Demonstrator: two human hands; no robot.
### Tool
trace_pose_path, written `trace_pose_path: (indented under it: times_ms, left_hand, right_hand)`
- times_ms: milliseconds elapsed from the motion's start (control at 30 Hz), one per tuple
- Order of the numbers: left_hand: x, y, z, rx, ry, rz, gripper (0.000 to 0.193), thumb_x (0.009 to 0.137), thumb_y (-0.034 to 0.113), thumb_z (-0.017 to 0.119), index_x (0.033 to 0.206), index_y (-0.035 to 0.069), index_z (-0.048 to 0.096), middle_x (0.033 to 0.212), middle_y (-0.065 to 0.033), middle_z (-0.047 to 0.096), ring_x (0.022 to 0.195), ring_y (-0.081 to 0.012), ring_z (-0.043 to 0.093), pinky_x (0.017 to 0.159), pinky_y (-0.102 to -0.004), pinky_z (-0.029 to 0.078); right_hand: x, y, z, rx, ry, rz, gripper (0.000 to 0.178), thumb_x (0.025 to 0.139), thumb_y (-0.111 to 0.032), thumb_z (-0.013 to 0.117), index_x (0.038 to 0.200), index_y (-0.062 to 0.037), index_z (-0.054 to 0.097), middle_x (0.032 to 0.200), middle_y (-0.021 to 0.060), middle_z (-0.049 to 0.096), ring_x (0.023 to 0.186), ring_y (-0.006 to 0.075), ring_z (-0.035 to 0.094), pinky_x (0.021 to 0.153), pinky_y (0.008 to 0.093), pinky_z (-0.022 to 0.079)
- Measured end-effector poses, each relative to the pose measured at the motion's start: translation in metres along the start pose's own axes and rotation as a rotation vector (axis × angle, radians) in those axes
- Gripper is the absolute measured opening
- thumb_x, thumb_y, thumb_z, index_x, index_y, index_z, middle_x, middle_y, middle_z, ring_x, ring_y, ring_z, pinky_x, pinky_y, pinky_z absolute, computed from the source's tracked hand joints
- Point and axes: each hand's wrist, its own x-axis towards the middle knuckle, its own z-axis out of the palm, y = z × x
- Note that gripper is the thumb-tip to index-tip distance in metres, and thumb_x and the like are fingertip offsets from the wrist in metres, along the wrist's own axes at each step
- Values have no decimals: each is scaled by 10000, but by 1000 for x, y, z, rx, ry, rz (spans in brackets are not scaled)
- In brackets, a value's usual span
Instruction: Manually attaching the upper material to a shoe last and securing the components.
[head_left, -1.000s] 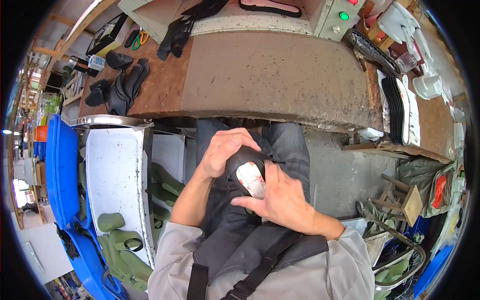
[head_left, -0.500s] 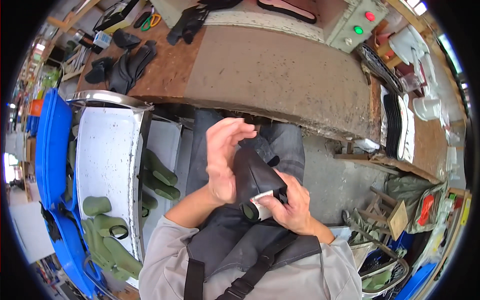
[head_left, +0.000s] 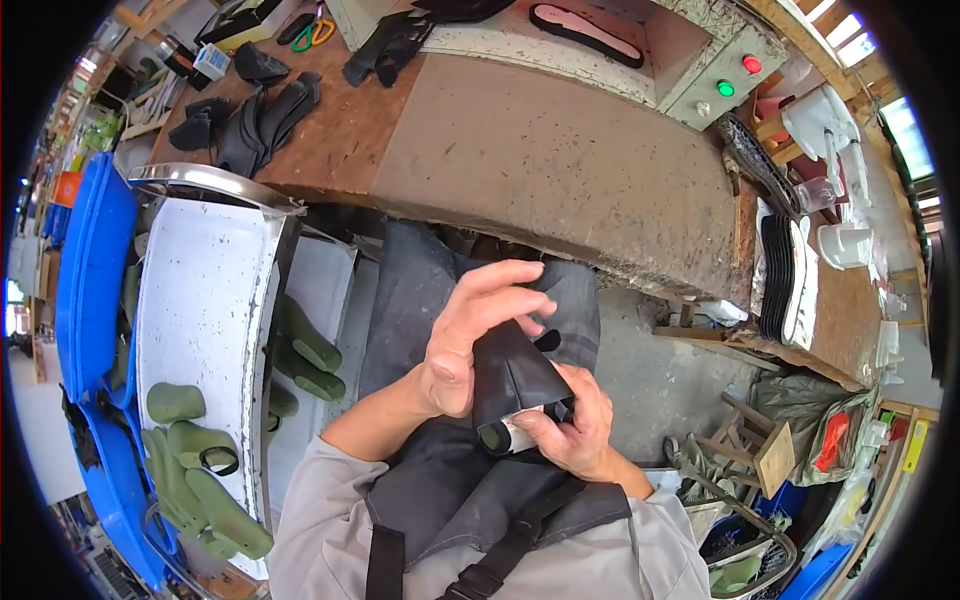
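Above my lap is a black leather shoe upper (head_left: 512, 378), pulled over a green shoe last (head_left: 491, 437) whose end shows at the opening closest to me. A whitish lining strip (head_left: 519, 430) sticks out there. My right hand (head_left: 580, 425) grips the upper at its right side, thumb on the lining and fingers behind the leather. My left hand (head_left: 468, 335) is open at the upper's left side, fingers stretched over its far end and the heel of the palm close against the leather. Whether the palm touches it I cannot tell.
Ahead stands a workbench (head_left: 560, 150) with black leather pieces (head_left: 265, 125), scissors (head_left: 315, 32) and a stack of insoles (head_left: 785, 275). On my left, a white tray rack (head_left: 205, 290) holds green lasts (head_left: 205, 480), beside blue bins (head_left: 95, 280). A wooden stool (head_left: 750, 445) is at right.
My left hand has shifted right and slightly down, its fingers now reaching over the upper's far end. My right hand still holds the upper. The whole view has turned slightly.
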Motion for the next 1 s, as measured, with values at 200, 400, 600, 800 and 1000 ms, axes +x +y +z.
trace_pose_path:
  times_ms: [200,400,600,800,1000]
  left_hand:
    - [16,-10,-12,-17,-221,-39,488,985,301,347,872,-55,662,792,-162,652,734,-260,604,639,-357,478]
    - [22,-19,-14,-62,-251,-211,445,964,283,390,857,-50,664,785,-156,638,696,-235,576,643,-330,453]
    - [28,-21,-13,-61,-333,-280,412,940,279,429,854,-45,667,755,-135,619,669,-218,549,610,-317,426]
    - [23,-17,-11,-17,-294,-276,402,920,267,430,855,-52,666,770,-145,627,685,-228,561,621,-320,435]
    - [11,-14,-8,75,-143,-199,416,904,275,416,850,-54,664,789,-171,639,705,-248,572,637,-332,447]
  right_hand:
    - [-1,8,2,62,8,147,543,692,-185,834,1102,49,566,935,166,655,780,275,672,677,335,539]
    - [5,16,7,137,52,234,518,707,-223,830,1098,4,578,896,139,649,760,242,671,659,322,527]
    - [10,21,2,206,61,281,484,668,-258,860,966,-8,573,836,124,647,704,217,665,607,306,517]
    - [15,22,-1,187,10,283,517,640,-290,875,943,-9,564,808,121,645,691,227,664,593,316,518]
    - [15,22,1,242,1,272,514,646,-296,871,939,-9,561,773,117,642,674,237,664,585,319,518]
